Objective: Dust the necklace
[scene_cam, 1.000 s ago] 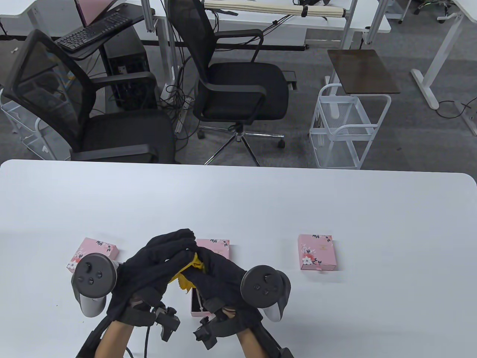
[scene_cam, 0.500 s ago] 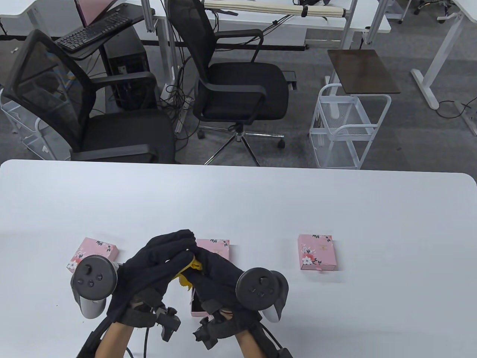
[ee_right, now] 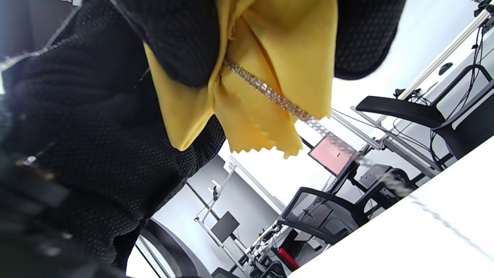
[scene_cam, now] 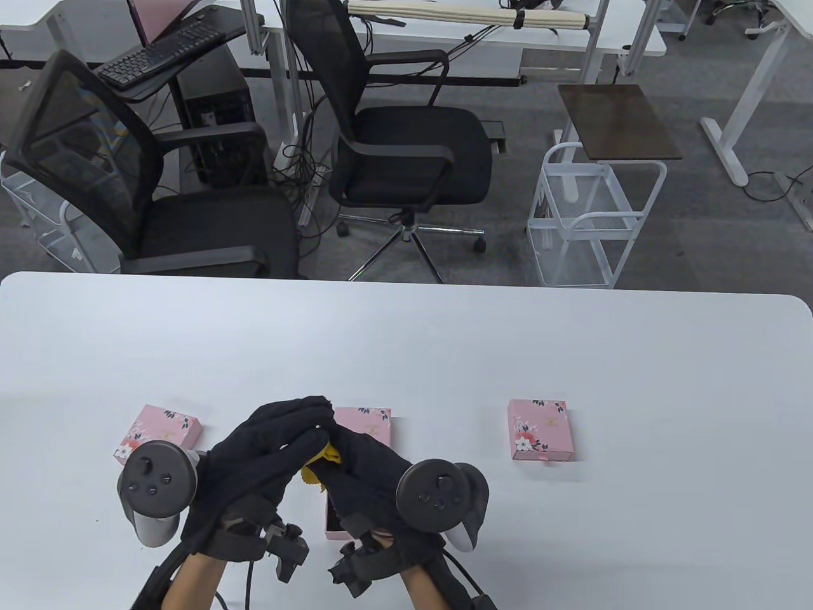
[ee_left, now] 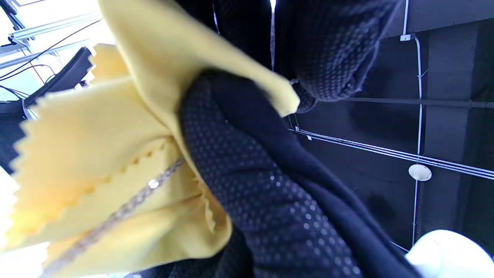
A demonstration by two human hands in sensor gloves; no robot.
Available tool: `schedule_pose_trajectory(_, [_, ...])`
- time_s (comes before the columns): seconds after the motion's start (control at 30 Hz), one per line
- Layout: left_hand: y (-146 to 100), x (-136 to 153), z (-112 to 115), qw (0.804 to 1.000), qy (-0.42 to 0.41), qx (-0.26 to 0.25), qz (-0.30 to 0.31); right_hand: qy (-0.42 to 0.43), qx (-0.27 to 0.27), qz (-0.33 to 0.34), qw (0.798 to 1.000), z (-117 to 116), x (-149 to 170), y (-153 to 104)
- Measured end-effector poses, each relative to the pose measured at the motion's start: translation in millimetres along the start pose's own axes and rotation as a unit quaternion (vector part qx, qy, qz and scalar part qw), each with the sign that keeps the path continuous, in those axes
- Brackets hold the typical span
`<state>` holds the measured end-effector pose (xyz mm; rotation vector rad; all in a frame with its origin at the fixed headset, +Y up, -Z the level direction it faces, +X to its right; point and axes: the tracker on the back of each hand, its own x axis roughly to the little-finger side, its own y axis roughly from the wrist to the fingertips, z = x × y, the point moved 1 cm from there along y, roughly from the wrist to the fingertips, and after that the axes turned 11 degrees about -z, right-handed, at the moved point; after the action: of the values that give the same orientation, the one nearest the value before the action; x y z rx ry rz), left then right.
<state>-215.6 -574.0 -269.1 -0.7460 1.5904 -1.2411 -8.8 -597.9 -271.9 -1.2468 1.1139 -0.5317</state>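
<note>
Both gloved hands meet above the table's front middle. My right hand [scene_cam: 356,454] pinches a yellow cloth [scene_cam: 321,459] folded around a silver sparkly necklace chain [ee_right: 270,94]. The chain runs out of the cloth's fold in the right wrist view and lies across the cloth [ee_left: 100,166] in the left wrist view, where the chain [ee_left: 127,208] shows too. My left hand [scene_cam: 286,422] holds the same bundle from the other side, its fingers [ee_left: 251,170] wrapped by the cloth. An open pink box [scene_cam: 333,524] sits under the hands, mostly hidden.
Three pink floral boxes lie on the white table [scene_cam: 444,343]: one at left [scene_cam: 162,432], one behind the hands [scene_cam: 368,422], one at right [scene_cam: 540,429]. Office chairs [scene_cam: 406,146] and a white wire cart [scene_cam: 591,216] stand beyond the far edge.
Both hands have shifted slightly; the right hand has drawn a little left and toward me, and less of the yellow cloth shows between the hands.
</note>
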Motion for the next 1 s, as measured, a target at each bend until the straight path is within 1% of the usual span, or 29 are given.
schedule_pose_trajectory(0.23, [-2, -1, -3, 1.000, -0.002, -0.007, 0.004, -0.039, 0.030, -0.008, 0.999, -2, 2, -1])
schedule_pose_trajectory(0.3, [-2, -2, -3, 1.000, -0.006, -0.006, 0.003, -0.047, 0.010, -0.003, 0.999, -5, -1, -1])
schedule_pose_trajectory(0.37, [-2, -2, -3, 1.000, -0.004, -0.005, 0.004, -0.060, -0.023, 0.003, 0.998, -8, -3, -2])
schedule_pose_trajectory(0.43, [-3, -4, -5, 1.000, -0.007, -0.004, 0.005, -0.064, -0.028, -0.001, 0.998, -10, -1, -5])
schedule_pose_trajectory(0.5, [-3, -5, -5, 1.000, -0.009, -0.001, 0.006, -0.062, -0.005, -0.013, 0.998, -10, 3, -9])
schedule_pose_trajectory(0.53, [-3, -5, -5, 1.000, -0.007, -0.002, 0.008, -0.061, 0.021, -0.021, 0.998, -9, 7, -12])
schedule_pose_trajectory(0.6, [-4, -5, -5, 1.000, -0.005, -0.001, 0.008, -0.057, 0.037, -0.030, 0.997, -8, 13, -14])
schedule_pose_trajectory(0.63, [-4, -5, -4, 1.000, -0.002, -0.001, 0.007, -0.050, 0.038, -0.030, 0.998, -8, 15, -16])
schedule_pose_trajectory(0.67, [-4, -5, -4, 1.000, -0.001, -0.003, 0.008, -0.043, 0.022, -0.027, 0.998, -10, 18, -17])
schedule_pose_trajectory(0.73, [-3, -5, -4, 1.000, -0.001, -0.002, 0.007, -0.058, 0.009, -0.025, 0.998, -14, 23, -20])
schedule_pose_trajectory(0.83, [-2, -4, -4, 1.000, 0.002, -0.003, 0.005, -0.082, 0.016, -0.018, 0.996, -19, 31, -23])
schedule_pose_trajectory(1.0, [-1, -2, -6, 1.000, 0.002, -0.008, -0.002, -0.061, 0.040, -0.046, 0.996, -26, 48, -25])
